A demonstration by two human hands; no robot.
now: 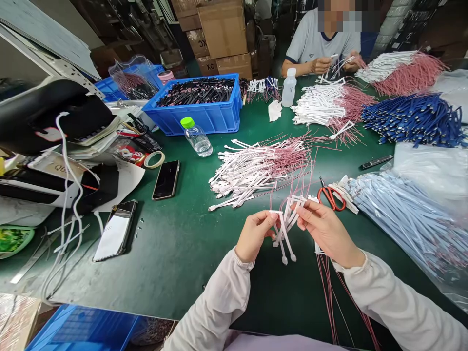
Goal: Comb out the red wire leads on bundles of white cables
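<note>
Over the green table (175, 253), my left hand (255, 235) pinches one white cable tie that hangs from a small bunch of white ties with thin red wires (287, 224). My right hand (326, 230) grips that bunch at its top, fingers closed round it; the red wires trail down past my right wrist. A large pile of the same white ties and red wires (256, 168) lies on the table just beyond my hands. Red-handled scissors (331, 197) lie to the right of my right hand.
A blue crate of black parts (199, 105), a clear bottle (196, 137), two phones (166, 179) (116, 230) and tape (154, 159) lie to the left. Bagged blue ties (409, 219) sit right. Across the table a person's hands (321, 64) work on white and red bundles.
</note>
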